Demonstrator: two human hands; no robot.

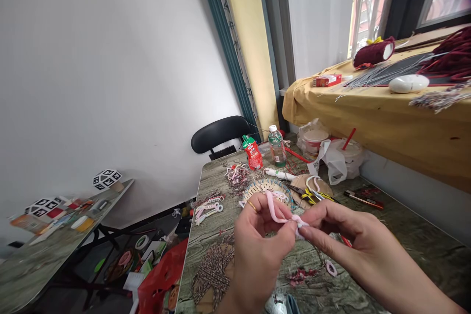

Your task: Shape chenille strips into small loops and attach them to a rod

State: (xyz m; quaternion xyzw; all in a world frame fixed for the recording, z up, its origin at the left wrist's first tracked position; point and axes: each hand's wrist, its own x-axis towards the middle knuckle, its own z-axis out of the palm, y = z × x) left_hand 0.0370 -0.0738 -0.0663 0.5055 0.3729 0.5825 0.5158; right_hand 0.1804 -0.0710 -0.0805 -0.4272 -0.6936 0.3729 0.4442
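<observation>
Between my two hands is a pale pink cord (271, 206), fuzzy like chenille yarn, with a small knotted or looped part at the fingertips. My left hand (263, 245) pinches it between thumb and fingers, and a ring shows on one finger. From the other side, my right hand (340, 233) grips the same cord with thumb and index finger. The exact shape of the knot is partly hidden by the fingertips. Just behind the hands lies a round notched disc (263, 186) wound with blue thread. Pliers (311, 195) with yellow-and-black handles rest beside it.
Braided cord wrapped on cardboard (213, 274) lies at the table's near left. Pink looped pieces (209, 210), a red pouch (253, 153) and a bottle (277, 146) stand or lie farther back. Bagged cups (346, 154) are at the right. A black chair (221, 133) stands behind the table.
</observation>
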